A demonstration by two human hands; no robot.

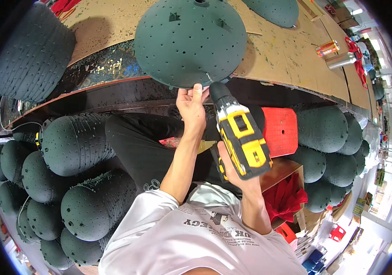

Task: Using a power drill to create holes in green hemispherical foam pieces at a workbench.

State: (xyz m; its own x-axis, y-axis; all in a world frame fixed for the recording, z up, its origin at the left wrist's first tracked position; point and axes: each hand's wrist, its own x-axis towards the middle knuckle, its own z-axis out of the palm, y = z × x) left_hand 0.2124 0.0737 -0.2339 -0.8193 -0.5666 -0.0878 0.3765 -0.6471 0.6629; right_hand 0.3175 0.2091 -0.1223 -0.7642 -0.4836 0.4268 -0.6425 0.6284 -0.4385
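A dark green dome-shaped shell (pixel 189 46) dotted with small holes stands at the table's near edge. My left hand (pixel 192 106) is closed on its lower rim, thumb on the outside. My right hand (pixel 231 166), partly hidden, grips a yellow and black cordless drill (pixel 243 140). The drill points up and away from me, and its thin bit (pixel 208 76) meets or nearly meets the dome's surface just above the rim, right of my left thumb. Whether the bit has entered the shell I cannot tell.
Stacked dark shells (pixel 35 55) stand at the far left; more stacks (pixel 81 144) lie on both sides of me. Another shell (pixel 276 10) rests at the back of the cardboard-covered table (pixel 287 55). A red stool (pixel 280 132) and a box of red pieces (pixel 285 199) are at my right.
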